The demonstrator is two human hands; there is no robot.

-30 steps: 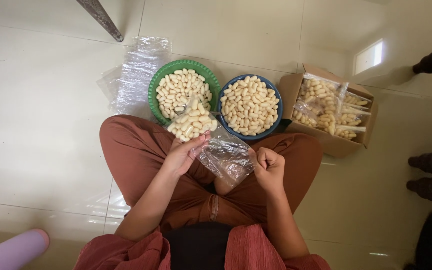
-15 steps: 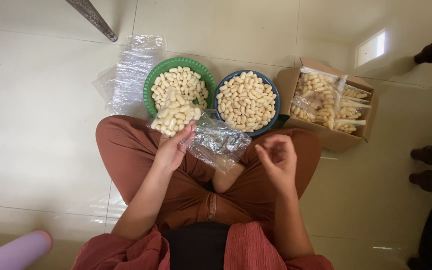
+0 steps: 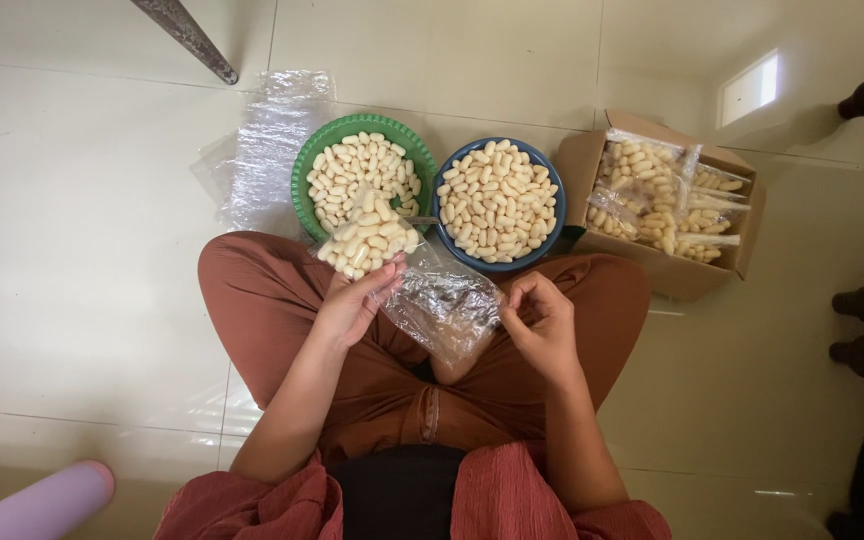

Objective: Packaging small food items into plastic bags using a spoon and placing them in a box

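Up and forward goes the filled snack bag (image 3: 367,243) since half a second ago — it now hangs over the green bowl (image 3: 304,170) at its five o'clock rim, pinched by the left hand (image 3: 352,305). Right hand (image 3: 542,325) curls loosely on the empty clear bags (image 3: 442,305) in the lap, fingers bent, wrist low. Risk, I'd say: a thin pinch on slick plastic — the bag could slip and spill beside the blue bowl (image 3: 549,180).

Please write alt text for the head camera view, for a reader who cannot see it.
A seated person's left hand holds a filled bag of pale snacks; the right hand touches an empty clear bag. Ahead stand a green bowl, a blue bowl and a cardboard box.
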